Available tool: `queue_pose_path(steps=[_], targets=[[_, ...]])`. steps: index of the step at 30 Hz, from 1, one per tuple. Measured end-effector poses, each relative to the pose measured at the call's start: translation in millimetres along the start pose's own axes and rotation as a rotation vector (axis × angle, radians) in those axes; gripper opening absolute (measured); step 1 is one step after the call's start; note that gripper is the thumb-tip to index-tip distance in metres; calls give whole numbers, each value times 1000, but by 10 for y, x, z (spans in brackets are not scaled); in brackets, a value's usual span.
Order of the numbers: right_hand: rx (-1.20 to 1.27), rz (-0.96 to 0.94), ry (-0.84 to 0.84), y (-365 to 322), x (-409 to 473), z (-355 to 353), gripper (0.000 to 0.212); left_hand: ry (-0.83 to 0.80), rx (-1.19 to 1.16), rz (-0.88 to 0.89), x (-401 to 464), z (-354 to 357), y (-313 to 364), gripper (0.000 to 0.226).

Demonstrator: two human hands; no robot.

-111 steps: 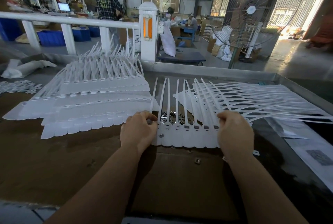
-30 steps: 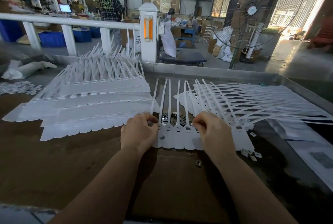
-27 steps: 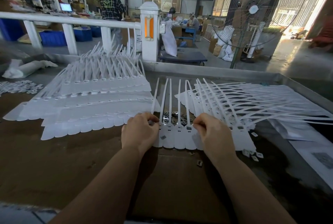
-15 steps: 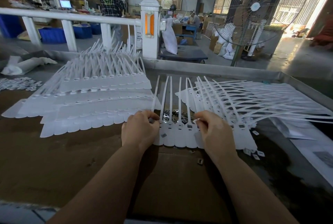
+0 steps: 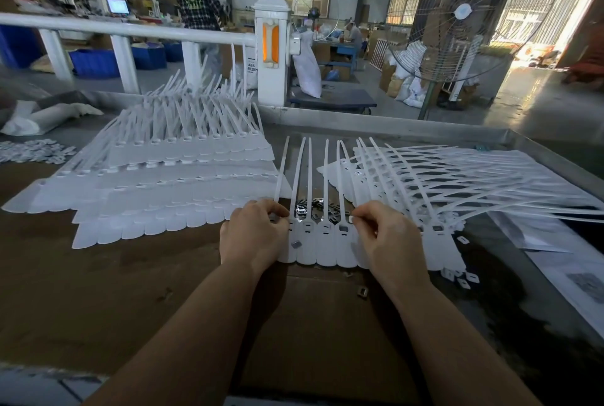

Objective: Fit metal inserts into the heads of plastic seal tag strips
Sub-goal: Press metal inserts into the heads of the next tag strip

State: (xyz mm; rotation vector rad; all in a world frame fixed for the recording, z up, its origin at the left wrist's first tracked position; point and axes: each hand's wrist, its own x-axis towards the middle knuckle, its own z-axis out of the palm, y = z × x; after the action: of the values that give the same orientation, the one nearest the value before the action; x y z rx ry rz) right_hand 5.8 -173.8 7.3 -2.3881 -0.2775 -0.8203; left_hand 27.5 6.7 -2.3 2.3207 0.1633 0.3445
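Strips point(image 5: 327, 242) lie in a row just before insert pile point(image 5: 313, 206). Left hand point(image 5: 253, 235) pinches the row's left end; right hand point(image 5: 384, 237) pinches a small insert over one head. Strips likely light, floppy; hold at heads.

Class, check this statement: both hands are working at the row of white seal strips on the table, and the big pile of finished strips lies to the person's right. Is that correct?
Not quite. The head view shows the neatly stacked pile of strips to the person's left, not right. The rest stands: the left hand and right hand work at the row of white seal strips on the table.
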Motion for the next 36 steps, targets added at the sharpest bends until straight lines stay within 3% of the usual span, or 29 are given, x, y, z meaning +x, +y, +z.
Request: queue_pose_path(steps=[23, 36], targets=[[327, 292, -21, 37, 16, -29, 7, -3, 1, 11, -3, -2, -18, 13], [109, 120, 17, 41, -18, -12, 6, -5, 4, 13, -2, -1, -1, 11]])
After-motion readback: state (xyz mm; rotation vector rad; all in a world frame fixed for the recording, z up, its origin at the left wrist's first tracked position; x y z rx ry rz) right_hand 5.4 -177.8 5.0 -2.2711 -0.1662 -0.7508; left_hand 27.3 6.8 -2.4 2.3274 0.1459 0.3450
